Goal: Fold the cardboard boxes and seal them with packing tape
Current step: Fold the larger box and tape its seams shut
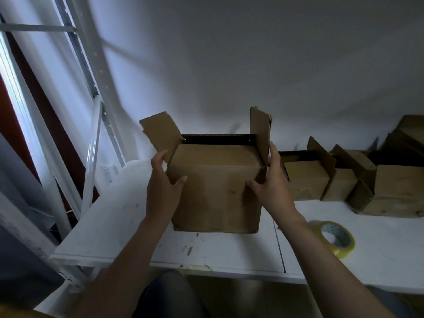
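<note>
The left hand (164, 177) and right hand (273, 182) grip the cardboard box (215, 187) between them. The tape roll (336, 238) lies nearer the right hand.

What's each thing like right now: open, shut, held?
Box: untaped, side flaps up, near flap folded down.
Left hand: grips box's left side.
Right hand: grips box's right side.
Tape: lying flat, untouched.
Other boxes: open, flaps up.

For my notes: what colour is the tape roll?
The round plastic tape roll is translucent yellowish, seen in head view.
</note>
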### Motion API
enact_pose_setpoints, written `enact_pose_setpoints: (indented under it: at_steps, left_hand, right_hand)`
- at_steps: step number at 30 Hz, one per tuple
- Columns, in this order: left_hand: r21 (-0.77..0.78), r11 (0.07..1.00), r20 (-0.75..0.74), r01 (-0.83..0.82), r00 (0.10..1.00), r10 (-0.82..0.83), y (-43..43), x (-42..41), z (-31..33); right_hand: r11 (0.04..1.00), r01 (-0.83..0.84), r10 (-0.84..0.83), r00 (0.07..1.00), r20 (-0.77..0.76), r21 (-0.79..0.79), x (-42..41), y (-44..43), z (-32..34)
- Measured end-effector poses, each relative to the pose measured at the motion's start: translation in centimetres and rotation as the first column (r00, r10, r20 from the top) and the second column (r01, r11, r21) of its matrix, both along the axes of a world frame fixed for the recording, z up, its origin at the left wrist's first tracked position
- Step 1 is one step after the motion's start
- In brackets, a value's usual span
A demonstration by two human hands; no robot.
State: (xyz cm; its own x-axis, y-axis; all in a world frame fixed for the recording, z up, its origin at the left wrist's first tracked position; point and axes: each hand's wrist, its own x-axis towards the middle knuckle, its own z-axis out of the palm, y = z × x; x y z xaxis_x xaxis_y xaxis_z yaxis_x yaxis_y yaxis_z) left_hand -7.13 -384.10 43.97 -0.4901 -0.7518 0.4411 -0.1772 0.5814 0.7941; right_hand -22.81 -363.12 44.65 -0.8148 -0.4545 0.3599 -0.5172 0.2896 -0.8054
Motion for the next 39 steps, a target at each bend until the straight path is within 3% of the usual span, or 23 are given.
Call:
enact_pose_setpoints:
  at_steps: [4, 10, 17, 27, 34, 39]
  left_hand:
    - [-0.015, 0.998, -0.028, 0.063, 0.998, -0.063, 0.0, -0.9, -0.1]
    - [-0.094, 0.983, 0.149, 0.155, 0.979, -0.14, 0.4, -2.8, -0.5]
    - [-0.114, 0.919, 0.408, 0.377, 0.861, -0.303, 0.7, -6.0, -1.8]
    - [-0.043, 0.932, 0.526, 0.36, 0.801, -0.285, -0.1, -12.4, -0.2]
    - [0.014, 0.941, 0.555, 0.338, 0.781, -0.289, -0.1, -14.3, 0.3]
    - [0.076, 0.929, 0.673, 0.362, 0.668, -0.316, -0.8, -14.6, 1.9]
  right_hand:
    - [0.998, 0.056, -0.055, 0.998, -0.039, 0.037, -0.4, 0.2, -0.5]
    - [0.989, 0.116, -0.107, 0.99, -0.092, 0.093, -1.3, 0.9, -1.2]
    - [0.98, 0.102, -0.117, 0.99, 0.075, 0.172, -4.6, 0.9, -2.8]
    - [0.925, 0.049, -0.098, 0.989, 0.113, 0.377, -10.3, -0.6, -0.7]
    - [0.81, 0.051, -0.126, 0.988, 0.088, 0.584, -11.2, -0.2, 1.5]
    - [0.751, 0.001, -0.084, 0.992, 0.095, 0.66, -11.5, 1.4, 4.7]
